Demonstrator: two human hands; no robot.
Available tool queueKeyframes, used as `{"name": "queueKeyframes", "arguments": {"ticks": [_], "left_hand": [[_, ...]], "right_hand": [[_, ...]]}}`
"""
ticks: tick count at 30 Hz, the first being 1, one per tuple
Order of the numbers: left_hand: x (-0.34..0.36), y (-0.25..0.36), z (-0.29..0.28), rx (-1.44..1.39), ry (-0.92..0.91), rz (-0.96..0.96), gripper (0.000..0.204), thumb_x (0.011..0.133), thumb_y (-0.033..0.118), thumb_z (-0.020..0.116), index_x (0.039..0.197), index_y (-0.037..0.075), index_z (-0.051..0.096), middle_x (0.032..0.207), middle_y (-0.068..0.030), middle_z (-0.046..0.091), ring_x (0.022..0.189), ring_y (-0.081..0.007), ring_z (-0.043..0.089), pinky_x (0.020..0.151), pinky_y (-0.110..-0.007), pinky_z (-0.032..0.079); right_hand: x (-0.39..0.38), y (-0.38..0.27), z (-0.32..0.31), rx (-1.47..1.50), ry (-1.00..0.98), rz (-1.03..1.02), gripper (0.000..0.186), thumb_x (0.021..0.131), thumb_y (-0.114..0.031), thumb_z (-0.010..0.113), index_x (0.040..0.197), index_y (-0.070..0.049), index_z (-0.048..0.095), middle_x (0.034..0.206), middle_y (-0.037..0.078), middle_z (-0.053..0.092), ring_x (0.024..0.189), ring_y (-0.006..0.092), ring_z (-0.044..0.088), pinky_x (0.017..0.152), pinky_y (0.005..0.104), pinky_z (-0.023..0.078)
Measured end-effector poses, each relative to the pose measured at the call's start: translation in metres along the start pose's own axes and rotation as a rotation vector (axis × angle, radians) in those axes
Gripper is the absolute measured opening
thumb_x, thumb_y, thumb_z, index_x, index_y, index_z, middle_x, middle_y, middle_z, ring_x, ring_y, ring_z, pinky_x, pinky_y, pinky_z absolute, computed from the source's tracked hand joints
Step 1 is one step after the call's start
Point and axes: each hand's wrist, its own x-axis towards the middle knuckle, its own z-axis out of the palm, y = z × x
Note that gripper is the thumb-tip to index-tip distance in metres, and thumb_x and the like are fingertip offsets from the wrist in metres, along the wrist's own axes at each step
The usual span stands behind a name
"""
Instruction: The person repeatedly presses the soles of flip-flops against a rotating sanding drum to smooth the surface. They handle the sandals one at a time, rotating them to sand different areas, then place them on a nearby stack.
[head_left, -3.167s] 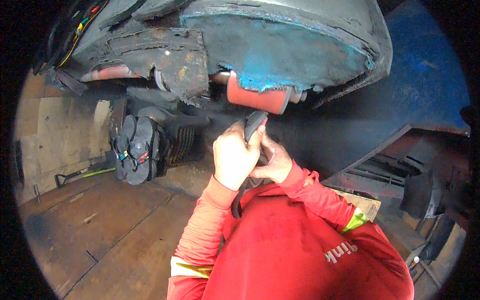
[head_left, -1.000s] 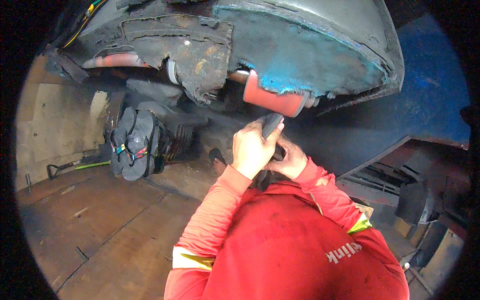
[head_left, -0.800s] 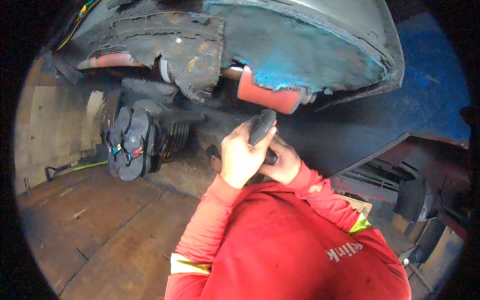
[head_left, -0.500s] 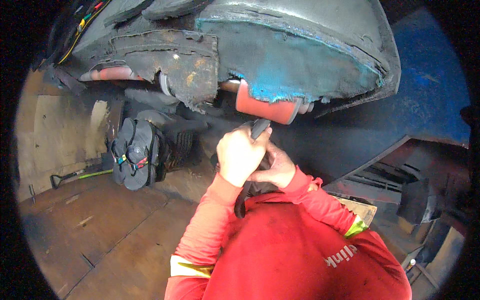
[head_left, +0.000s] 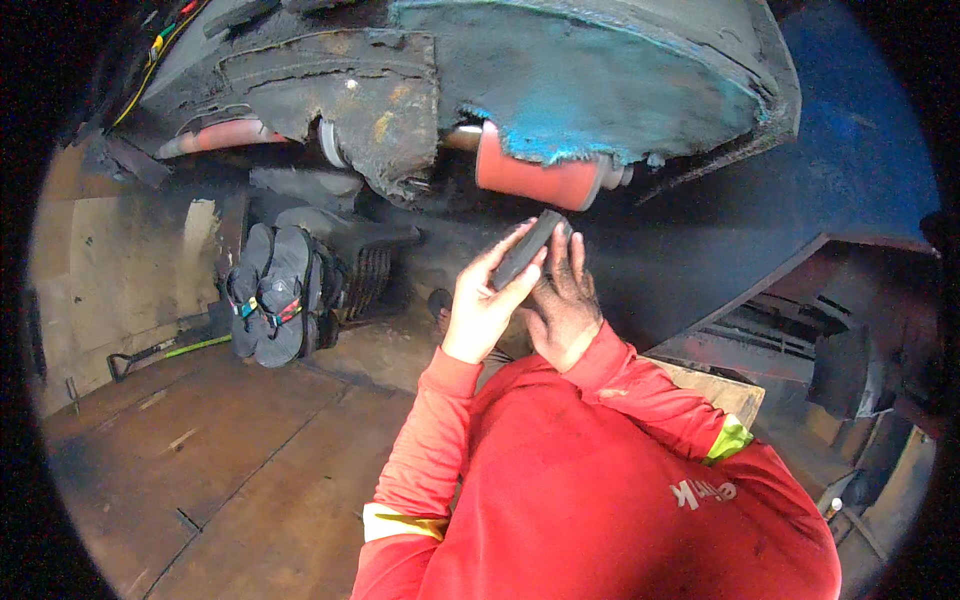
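Between my hands is a black flip-flop (head_left: 527, 250), turned so that mostly its thick sole edge shows. My left hand (head_left: 487, 298) grips it from the left, thumb and fingers on either side of the sole. My right hand (head_left: 562, 305), dusty on its back, is closed at its right side with fingertips near the upper end. Just beyond the flip-flop is a red sanding roller (head_left: 535, 178) on a machine shaft, apart from the sole. A ragged, dusty cloth hood (head_left: 600, 95) with a blue patch hangs over the roller's top.
Left of my hands stands a stack of black flip-flops (head_left: 283, 290) with coloured straps. A second red roller (head_left: 225, 137) shows under the hood at left. Brown floor panels (head_left: 230, 450) lie below, a wooden board (head_left: 715, 390) is by my right arm, and a blue panel (head_left: 860, 150) rises at right.
The flip-flop has come away from the roller and its sole edge now faces up more. My right-hand fingers have straightened along it. The view has shifted slightly.
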Motion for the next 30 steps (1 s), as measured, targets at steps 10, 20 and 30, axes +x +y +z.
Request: {"name": "queueKeyframes", "arguments": {"ticks": [10,20,30], "left_hand": [[0.017,0.043,0.022,1.028,0.106,0.322,0.035,0.088,0.030,0.077,0.104,0.000,0.072,0.096,-0.0203,0.073,0.088,-0.0369,0.073,0.076,-0.040,0.057],[0.042,0.024,0.034,1.079,0.126,0.284,0.048,0.089,0.047,0.072,0.090,-0.002,0.072,0.079,-0.0245,0.069,0.073,-0.0421,0.069,0.063,-0.044,0.054],[0.025,0.032,0.037,0.987,0.140,0.262,0.035,0.089,0.035,0.074,0.102,0.002,0.073,0.088,-0.0215,0.072,0.083,-0.0379,0.072,0.070,-0.041,0.056]], "right_hand": [[0.017,0.000,0.004,0.623,0.091,-0.058,0.081,0.079,-0.013,0.074,0.151,-0.003,0.037,0.162,0.029,0.018,0.151,0.0474,0.014,0.121,0.0514,0.022],[0.018,0.030,-0.005,0.728,-0.127,0.025,0.088,0.078,-0.016,0.077,0.153,0.000,0.033,0.161,0.027,0.024,0.151,0.0412,0.018,0.124,0.0423,0.021],[0.014,0.025,-0.023,0.698,-0.117,-0.064,0.074,0.080,-0.012,0.074,0.145,0.000,0.042,0.155,0.028,0.034,0.149,0.0437,0.025,0.122,0.0432,0.026]]}}
